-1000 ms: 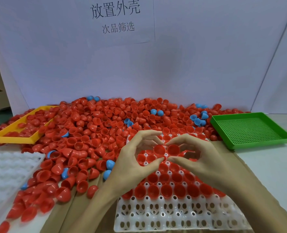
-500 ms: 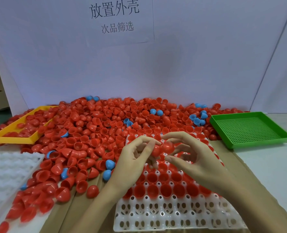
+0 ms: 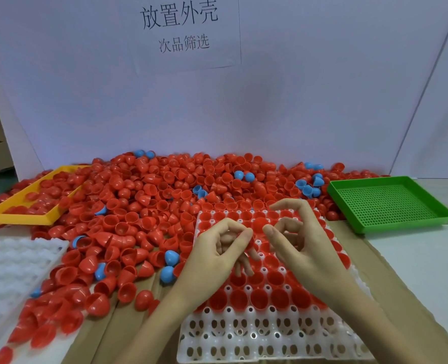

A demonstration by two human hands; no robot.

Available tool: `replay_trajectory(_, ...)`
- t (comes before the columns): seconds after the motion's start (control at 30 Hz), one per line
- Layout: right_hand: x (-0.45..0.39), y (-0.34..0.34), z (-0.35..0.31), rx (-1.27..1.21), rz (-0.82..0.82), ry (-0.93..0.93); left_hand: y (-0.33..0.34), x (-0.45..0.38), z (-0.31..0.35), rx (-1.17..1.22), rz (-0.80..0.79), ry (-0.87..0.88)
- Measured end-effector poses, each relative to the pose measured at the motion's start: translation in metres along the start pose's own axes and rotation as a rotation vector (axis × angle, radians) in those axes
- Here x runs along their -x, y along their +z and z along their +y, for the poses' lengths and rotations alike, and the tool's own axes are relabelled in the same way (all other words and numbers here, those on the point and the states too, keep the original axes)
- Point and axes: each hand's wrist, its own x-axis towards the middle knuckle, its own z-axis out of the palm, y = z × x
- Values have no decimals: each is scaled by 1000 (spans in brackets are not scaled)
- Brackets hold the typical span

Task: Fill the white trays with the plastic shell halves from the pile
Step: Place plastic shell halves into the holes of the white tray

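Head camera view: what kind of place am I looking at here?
Probably a small factory sorting or packing bench. A big pile of red shell halves covers the table, a white tray is partly filled, and a printed Chinese sign hangs on the backboard.

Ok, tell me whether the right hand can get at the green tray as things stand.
Probably yes. The green tray lies open on the right hand's own side with nothing between them, though that hand hovers over the white tray.
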Motion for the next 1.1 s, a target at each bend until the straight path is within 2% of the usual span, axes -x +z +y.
replay_trajectory(0.07, 1, 2, 1, 26, -12, -17, 0, -1, 0, 63, 23, -36)
replay_trajectory(0.13, 2, 3, 2, 165, -9, -59, 1, -1, -2, 93, 36, -47)
replay_trajectory(0.27, 3, 6, 2, 321, 16, -90, 3, -1, -3, 91, 13, -5)
replay_trajectory(0.4, 2, 2, 1, 349, 67, -56, -1, -1, -5, -83, -19, 71)
replay_trajectory(0.5, -2, -14, -5, 376, 24, -33, -8, -2, -6, -214, -16, 101)
replay_trajectory(0.6, -7, -45, -8, 477, -74, 37, -18, -6, -7, -278, 87, 79)
replay_trajectory(0.73, 10, -85, -4, 538, -48, 84, -34, -11, -10, -406, 232, 70)
replay_trajectory(0.97, 67, -127, -2, 705, -35, 154, -33, -11, -7, -492, 258, 101)
replay_trajectory(1.1, 77, -132, -6, 754, -105, 166, -40, -11, -11, -606, 320, 180)
